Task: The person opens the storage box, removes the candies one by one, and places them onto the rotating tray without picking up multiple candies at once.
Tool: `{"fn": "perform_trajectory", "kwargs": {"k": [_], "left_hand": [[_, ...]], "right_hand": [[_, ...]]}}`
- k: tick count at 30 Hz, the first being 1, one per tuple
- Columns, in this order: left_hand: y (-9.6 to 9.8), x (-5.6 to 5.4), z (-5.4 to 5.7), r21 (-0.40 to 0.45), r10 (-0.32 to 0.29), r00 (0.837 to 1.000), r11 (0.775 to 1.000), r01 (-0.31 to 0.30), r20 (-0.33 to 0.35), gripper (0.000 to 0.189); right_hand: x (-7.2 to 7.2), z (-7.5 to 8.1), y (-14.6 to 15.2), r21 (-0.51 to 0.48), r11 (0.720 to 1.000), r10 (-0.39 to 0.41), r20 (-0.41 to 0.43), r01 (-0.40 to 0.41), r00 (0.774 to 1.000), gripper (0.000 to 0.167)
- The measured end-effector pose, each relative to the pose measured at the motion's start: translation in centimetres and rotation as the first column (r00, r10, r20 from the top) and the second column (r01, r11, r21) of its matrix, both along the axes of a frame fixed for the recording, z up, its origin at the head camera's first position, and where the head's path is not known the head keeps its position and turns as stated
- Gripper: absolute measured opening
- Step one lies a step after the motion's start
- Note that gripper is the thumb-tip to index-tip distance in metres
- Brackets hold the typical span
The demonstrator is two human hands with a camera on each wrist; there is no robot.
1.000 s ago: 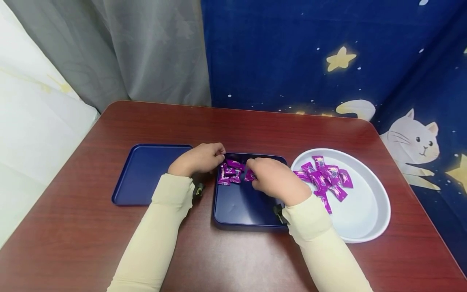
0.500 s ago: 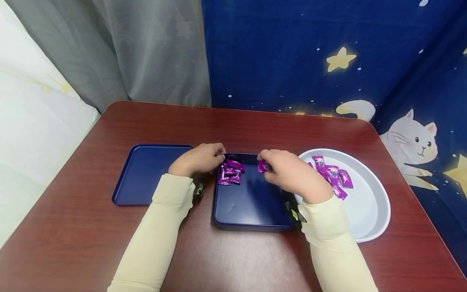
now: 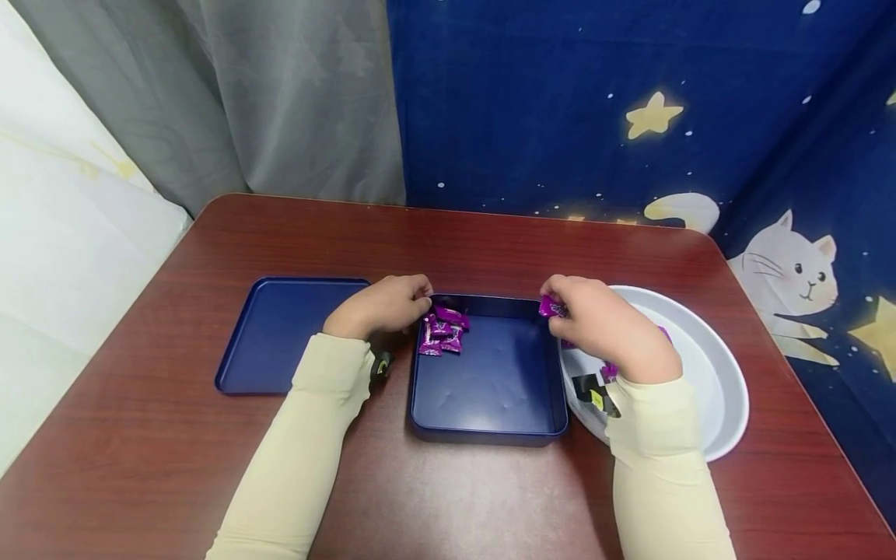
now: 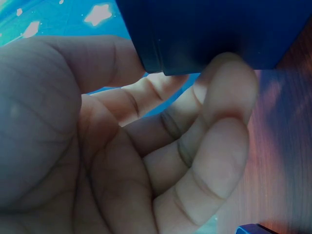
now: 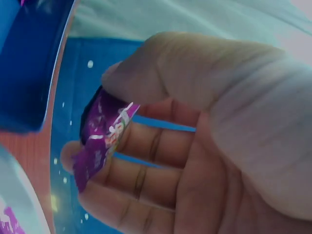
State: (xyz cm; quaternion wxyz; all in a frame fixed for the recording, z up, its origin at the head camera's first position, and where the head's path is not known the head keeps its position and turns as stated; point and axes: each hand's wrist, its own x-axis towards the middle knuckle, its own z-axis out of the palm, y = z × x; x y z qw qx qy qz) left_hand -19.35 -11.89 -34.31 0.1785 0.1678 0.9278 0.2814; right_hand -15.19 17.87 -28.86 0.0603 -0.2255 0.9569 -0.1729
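My left hand (image 3: 381, 305) grips the far left corner of a dark blue rectangular tin (image 3: 490, 381); the left wrist view shows thumb and fingers curled at the tin's wall (image 4: 209, 29). Inside that corner lies a small cluster of purple wrapped candies (image 3: 442, 330). Between thumb and fingers, my right hand (image 3: 605, 327) pinches one purple wrapped candy (image 5: 105, 131), held up at the tin's far right corner. The right forearm reaches over a round white tray (image 3: 724, 397), hiding most of the purple candies in it.
A flat dark blue lid (image 3: 280, 334) lies left of the tin, partly behind the left hand. The white tray stands close against the tin's right side. Grey and blue curtains (image 3: 532, 101) hang behind the brown table (image 3: 448, 498).
My right hand has moved right and slightly away from me, carrying the candy from above the tin's middle to its right rim beside the white tray. The left hand has stayed in place.
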Motion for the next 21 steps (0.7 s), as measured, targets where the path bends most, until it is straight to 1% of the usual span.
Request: {"fn": "perform_trajectory", "kwargs": {"k": [5, 12, 17, 21], "left_hand": [[0.0, 0.1, 0.0, -0.004, 0.003, 1.000, 1.000, -0.003, 0.004, 0.015], [0.0, 0.1, 0.2, -0.005, 0.005, 1.000, 1.000, -0.005, 0.014, 0.016], [0.0, 0.2, 0.3, -0.001, 0.008, 1.000, 1.000, -0.008, 0.018, 0.016], [0.0, 0.1, 0.0, 0.000, 0.005, 1.000, 1.000, -0.005, 0.021, 0.017]], "right_hand": [[-0.3, -0.1, 1.6, 0.031, 0.997, -0.075, 0.047, 0.073, 0.996, 0.030], [-1.0, -0.8, 4.6, 0.077, 0.977, -0.206, 0.106, 0.198, 0.973, 0.038], [-1.4, -1.6, 6.0, 0.102, 0.963, -0.261, 0.151, 0.248, 0.953, 0.037], [-1.5, -2.1, 6.6, 0.110, 0.961, -0.271, 0.166, 0.255, 0.948, 0.035]]}}
